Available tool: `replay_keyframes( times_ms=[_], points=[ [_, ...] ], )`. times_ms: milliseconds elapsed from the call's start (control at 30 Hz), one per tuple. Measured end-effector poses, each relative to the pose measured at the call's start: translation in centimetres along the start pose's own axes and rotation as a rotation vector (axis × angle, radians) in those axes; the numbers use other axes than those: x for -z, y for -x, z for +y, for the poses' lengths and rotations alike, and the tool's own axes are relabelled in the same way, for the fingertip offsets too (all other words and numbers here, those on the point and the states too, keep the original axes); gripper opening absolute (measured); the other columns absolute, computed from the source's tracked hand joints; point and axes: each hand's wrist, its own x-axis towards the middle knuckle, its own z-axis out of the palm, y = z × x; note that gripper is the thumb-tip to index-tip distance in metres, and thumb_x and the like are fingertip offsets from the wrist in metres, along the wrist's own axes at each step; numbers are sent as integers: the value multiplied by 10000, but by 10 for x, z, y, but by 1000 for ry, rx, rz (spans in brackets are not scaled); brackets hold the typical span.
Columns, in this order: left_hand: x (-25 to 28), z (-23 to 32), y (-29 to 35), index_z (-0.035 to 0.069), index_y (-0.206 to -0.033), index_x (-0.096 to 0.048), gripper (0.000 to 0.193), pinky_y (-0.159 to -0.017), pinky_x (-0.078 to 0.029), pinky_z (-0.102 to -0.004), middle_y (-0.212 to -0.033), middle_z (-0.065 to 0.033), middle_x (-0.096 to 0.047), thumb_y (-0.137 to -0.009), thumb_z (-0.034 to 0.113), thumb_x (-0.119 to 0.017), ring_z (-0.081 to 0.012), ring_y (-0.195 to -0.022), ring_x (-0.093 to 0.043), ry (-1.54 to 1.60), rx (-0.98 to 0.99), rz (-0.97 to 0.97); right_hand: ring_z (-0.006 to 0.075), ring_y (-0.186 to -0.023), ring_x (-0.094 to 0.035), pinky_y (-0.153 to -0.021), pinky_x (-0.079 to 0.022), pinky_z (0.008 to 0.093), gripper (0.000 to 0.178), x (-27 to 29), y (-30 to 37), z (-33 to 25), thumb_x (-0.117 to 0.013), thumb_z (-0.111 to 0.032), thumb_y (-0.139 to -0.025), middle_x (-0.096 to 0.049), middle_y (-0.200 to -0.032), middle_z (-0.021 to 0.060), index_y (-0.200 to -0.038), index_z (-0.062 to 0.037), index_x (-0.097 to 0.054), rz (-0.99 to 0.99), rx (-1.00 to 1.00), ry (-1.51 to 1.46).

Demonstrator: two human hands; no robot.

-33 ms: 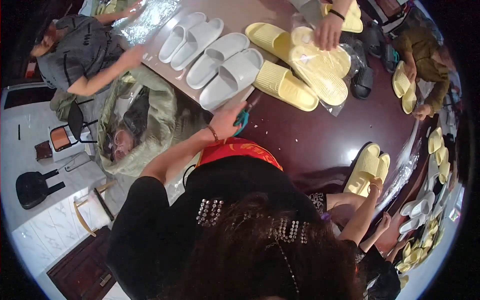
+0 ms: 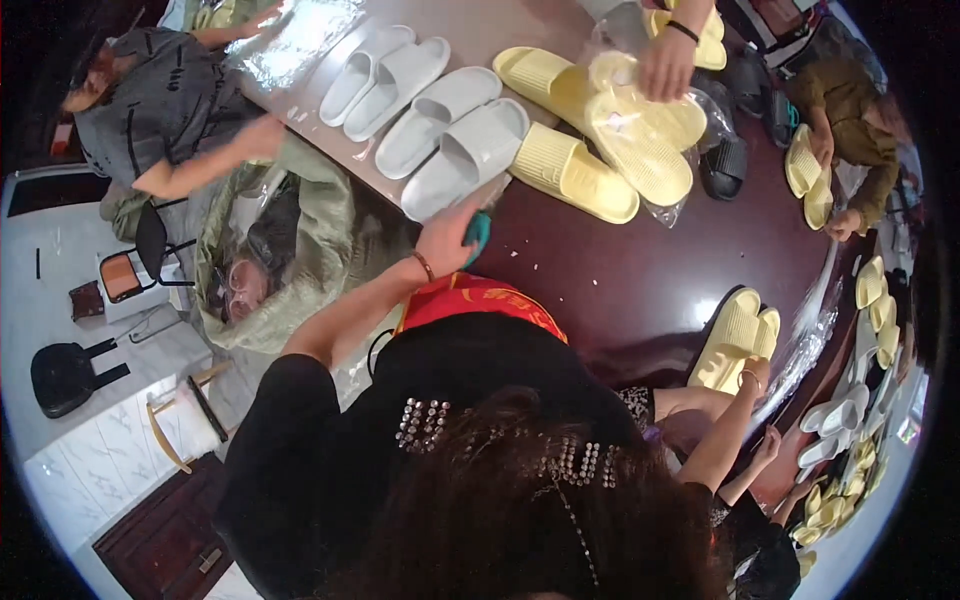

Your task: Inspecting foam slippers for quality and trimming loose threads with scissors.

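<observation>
My left hand (image 2: 446, 243), with a brown bead bracelet at its wrist, is closed around scissors with teal handles (image 2: 478, 236); their blades cannot be made out now. It sits low over the table's near edge, just in front of the nearest light grey slipper (image 2: 483, 147). A second grey slipper (image 2: 440, 120) lies beside that one, with another grey pair (image 2: 397, 85) farther left. To the right are a loose yellow slipper (image 2: 573, 171) and another yellow slipper (image 2: 545, 80) behind it. My right hand does not show.
A co-worker's hand (image 2: 668, 62) rests on bagged yellow slippers (image 2: 640, 150) across the dark red table (image 2: 640, 270). Right, another hand (image 2: 755, 376) touches a yellow pair (image 2: 722, 345). A large olive sack (image 2: 325, 235) stands left. Black slippers (image 2: 723, 165) lie farther right.
My left hand has turned slightly, and the scissor blades that showed before are lost from sight. The co-worker's arm at left has drawn back a little; the far hand on the bag has shifted.
</observation>
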Motion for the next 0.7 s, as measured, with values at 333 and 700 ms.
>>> replay_keyframes(
  times_ms=[333, 700],
  points=[
    [49, -78, -45, 120, -1145, -378, 526, -677, -418, -423, -940, -173, -531, -655, 79, -568, -352, -815, -520, 64, 494, 250, 210, -816, -563, -727, -434, 288, 165, 24, 140, -231, -509, -26, -751, -573, -865, 123, -903, -36, -571, 161, 952, -889],
    [72, -134, -54, 126, -1057, -398, 447, -660, -412, -429, -895, -178, -531, -658, 142, -599, -367, -796, -516, -176, 507, 258, 307, -929, -451, -760, -410, 422, 651, 8, 294, -464, -633, -338, -608, -448, -1088, 97, -1183, -171, -380, 382, 1183, -298]
  ],
)
